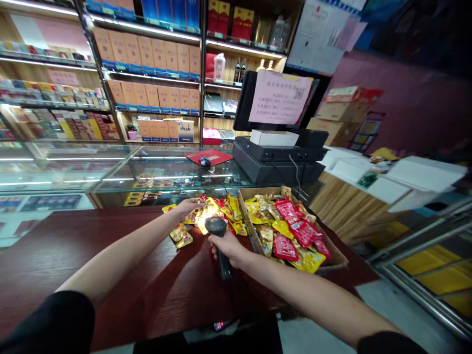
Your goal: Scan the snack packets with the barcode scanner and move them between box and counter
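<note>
My right hand (229,248) is wrapped around the handle of a black handheld barcode scanner (217,227). A bright light from the scanner falls on a shiny gold snack packet (205,216) just beyond its head. My left hand (189,208) pinches the edge of that packet, though the fingertips are partly hidden in the glare. Around it lies a loose pile of yellow and red snack packets (234,206) on the dark red tabletop (140,275). One gold-and-yellow packet (181,236) rests below my left wrist.
Right of the pile stands an open cardboard box (248,223) full of red, gold and yellow packets. Behind is a glass display counter (165,169) with a mouse (204,161) on a red pad. A monitor (245,101) stands over black register equipment (275,164). White boxes (416,177) sit at right.
</note>
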### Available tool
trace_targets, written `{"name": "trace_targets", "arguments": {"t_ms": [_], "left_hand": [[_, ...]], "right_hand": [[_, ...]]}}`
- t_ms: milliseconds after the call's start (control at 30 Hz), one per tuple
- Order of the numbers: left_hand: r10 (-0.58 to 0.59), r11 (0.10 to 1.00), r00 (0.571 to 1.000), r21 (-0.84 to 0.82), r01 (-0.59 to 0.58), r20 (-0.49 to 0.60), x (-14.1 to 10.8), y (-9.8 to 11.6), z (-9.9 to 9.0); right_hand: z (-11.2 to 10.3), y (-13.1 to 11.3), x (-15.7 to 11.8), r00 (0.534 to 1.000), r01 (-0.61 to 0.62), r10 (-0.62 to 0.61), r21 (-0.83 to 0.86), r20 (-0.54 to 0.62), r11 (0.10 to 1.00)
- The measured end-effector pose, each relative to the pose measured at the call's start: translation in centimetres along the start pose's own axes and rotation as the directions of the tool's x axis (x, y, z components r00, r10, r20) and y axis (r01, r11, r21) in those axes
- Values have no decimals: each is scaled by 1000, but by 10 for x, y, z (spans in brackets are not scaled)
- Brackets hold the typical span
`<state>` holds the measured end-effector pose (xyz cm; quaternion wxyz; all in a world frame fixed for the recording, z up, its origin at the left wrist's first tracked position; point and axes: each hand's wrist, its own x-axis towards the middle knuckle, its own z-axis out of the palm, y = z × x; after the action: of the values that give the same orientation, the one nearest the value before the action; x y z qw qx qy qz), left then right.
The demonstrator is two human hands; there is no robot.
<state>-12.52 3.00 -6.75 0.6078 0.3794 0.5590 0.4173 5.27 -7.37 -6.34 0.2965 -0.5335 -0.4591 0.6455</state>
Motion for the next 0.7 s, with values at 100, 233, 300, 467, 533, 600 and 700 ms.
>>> {"name": "trace_targets", "arguments": {"t_ms": [100, 233, 300, 467, 533, 600, 700], "left_hand": [[-16, 1000, 1000, 3, 16, -4, -2, 2, 1], [-60, 998, 998, -10, 60, 28, -15, 7, 8], [-103, 995, 993, -6, 104, 62, -21, 8, 14], [-182, 982, 969, -28, 189, 167, -26, 16, 39], [-200, 967, 944, -102, 234, 264, -24, 26, 51], [-212, 944, 917, -174, 282, 337, -19, 40, 64], [-236, 920, 895, -209, 332, 379, -10, 62, 90]], "right_hand": [[-1, 0, 0, 1000, -6, 6, 9, 7, 1000], [-5, -6, 4, 992, 67, -58, 77, -113, 995], [-9, -13, 8, 984, 87, -64, 131, -168, 988], [-29, -38, 17, 990, 14, 20, 240, -140, 971], [-44, -50, 19, 989, 10, 31, 271, -147, 962], [-64, -63, 21, 984, 16, 35, 285, -174, 958], [-100, -81, 20, 976, 47, 18, 288, -219, 957]]}}
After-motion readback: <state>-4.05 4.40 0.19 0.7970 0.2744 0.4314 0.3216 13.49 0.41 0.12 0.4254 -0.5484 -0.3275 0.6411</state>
